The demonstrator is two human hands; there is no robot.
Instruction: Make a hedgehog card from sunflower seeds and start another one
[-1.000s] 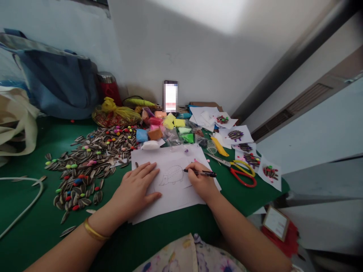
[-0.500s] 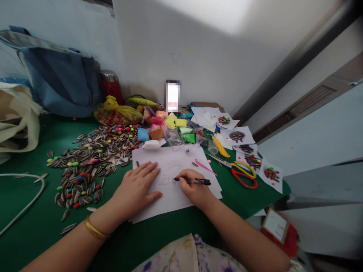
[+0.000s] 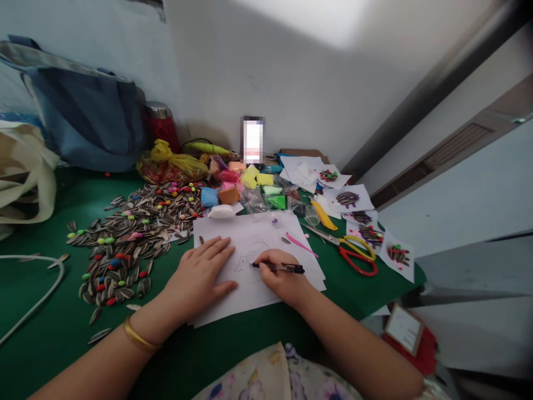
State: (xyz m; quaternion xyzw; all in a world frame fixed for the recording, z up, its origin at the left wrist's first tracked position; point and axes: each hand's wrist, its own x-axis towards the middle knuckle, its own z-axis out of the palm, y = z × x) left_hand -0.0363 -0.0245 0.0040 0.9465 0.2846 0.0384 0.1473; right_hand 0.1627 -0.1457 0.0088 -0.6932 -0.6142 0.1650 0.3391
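Note:
White paper sheets lie stacked in front of me on the green tabletop. On the top sheet is a line drawing of a rounded, scaly shape, partly covered by my right hand. My right hand is closed around a black pen, its tip at the drawing's lower part. My left hand rests flat on the paper's left side, fingers spread, holding nothing. A pink curved strip, a sunflower seed and a small purple bit lie on the sheet.
Left of the paper spreads a pile of sunflower seeds with coloured ones mixed in. Behind are clay packs and a phone. Scissors, a yellow cutter and seed-decorated cards lie right.
My right hand and the pen have shifted slightly left and down over the drawing. My left hand stays flat on the paper.

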